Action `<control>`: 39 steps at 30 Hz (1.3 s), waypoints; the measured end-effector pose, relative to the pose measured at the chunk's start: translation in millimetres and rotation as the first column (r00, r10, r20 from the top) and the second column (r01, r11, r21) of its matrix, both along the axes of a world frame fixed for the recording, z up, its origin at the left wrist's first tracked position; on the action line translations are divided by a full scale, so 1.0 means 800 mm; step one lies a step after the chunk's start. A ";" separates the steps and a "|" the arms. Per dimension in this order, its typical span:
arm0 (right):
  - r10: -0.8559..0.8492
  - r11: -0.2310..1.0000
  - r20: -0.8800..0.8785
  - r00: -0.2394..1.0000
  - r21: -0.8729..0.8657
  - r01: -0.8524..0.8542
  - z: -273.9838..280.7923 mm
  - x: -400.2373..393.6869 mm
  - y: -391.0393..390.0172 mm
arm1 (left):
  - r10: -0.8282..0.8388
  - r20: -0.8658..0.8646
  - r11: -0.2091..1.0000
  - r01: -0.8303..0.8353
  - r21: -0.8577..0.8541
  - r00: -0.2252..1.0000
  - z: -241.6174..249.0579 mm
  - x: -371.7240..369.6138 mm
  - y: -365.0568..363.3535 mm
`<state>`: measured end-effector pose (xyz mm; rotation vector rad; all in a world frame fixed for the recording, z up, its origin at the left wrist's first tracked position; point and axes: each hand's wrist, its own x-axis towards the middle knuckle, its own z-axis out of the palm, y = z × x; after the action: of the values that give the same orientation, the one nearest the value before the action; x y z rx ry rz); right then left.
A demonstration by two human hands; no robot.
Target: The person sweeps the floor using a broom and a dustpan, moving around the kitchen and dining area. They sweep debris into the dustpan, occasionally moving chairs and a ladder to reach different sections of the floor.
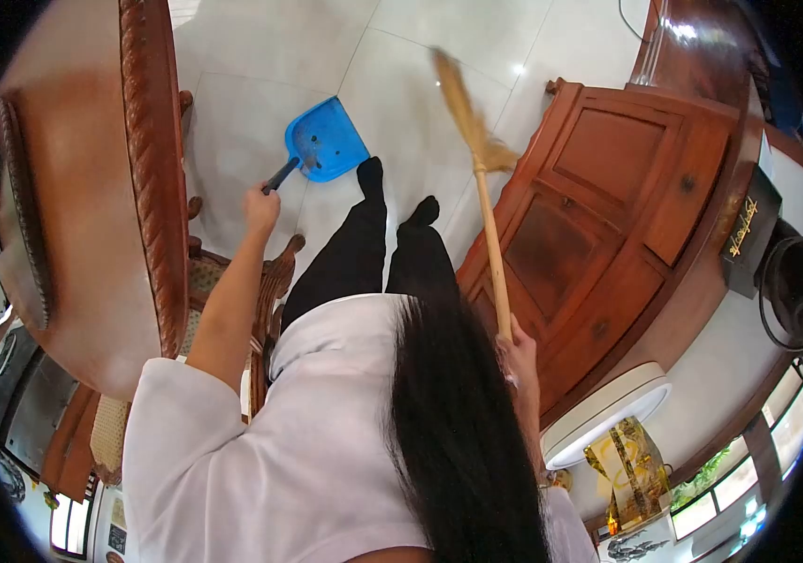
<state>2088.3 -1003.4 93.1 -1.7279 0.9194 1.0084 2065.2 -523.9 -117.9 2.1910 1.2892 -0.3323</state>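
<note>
My left hand (261, 208) is closed around the dark handle of a blue dustpan (331, 145). The pan sits at floor level beside my left foot, with a few dark bits of debris in it. My right hand (518, 357) grips the light wooden handle of a broom (489, 225). Its straw bristles (465, 103) spread over the tiles to the right of the dustpan, apart from it, and look slightly blurred. Part of my right forearm is hidden behind long dark hair.
A wooden table (82, 188) with a carved edge stands on my left, a carved chair (275, 281) beside it. To my right is a wooden cabinet (598, 197) with panelled doors. Pale glossy tiles (270, 47) cover the floor. A gold gift bag (628, 469) is at lower right.
</note>
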 end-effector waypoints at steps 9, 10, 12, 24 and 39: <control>-0.312 0.835 -0.390 0.867 0.324 0.446 -0.217 0.038 0.122 | -0.053 -0.025 0.999 0.053 -0.001 0.998 0.005 -0.001 -0.001; -0.410 0.682 -0.477 0.777 0.405 0.609 -0.238 0.045 0.146 | -0.062 -0.016 0.998 0.062 -0.012 0.998 0.003 0.001 -0.001; -0.436 0.541 -0.627 0.645 0.390 0.745 -0.256 0.056 0.188 | -0.072 -0.011 0.997 0.072 -0.023 0.997 0.009 0.008 -0.004; 0.062 0.969 -0.047 0.997 0.241 -0.048 0.002 0.081 0.061 | -0.087 0.090 0.996 0.086 0.016 0.992 -0.029 -0.006 0.019; 0.043 0.993 0.215 0.976 -0.113 -0.019 -0.273 0.303 0.094 | 0.616 0.078 0.773 -0.584 -0.247 0.784 -0.044 -0.062 -0.022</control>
<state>2330.7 -928.1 -125.2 -1.9080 0.8214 0.7812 2015.4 -541.1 -153.2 1.4823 1.6935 -0.0320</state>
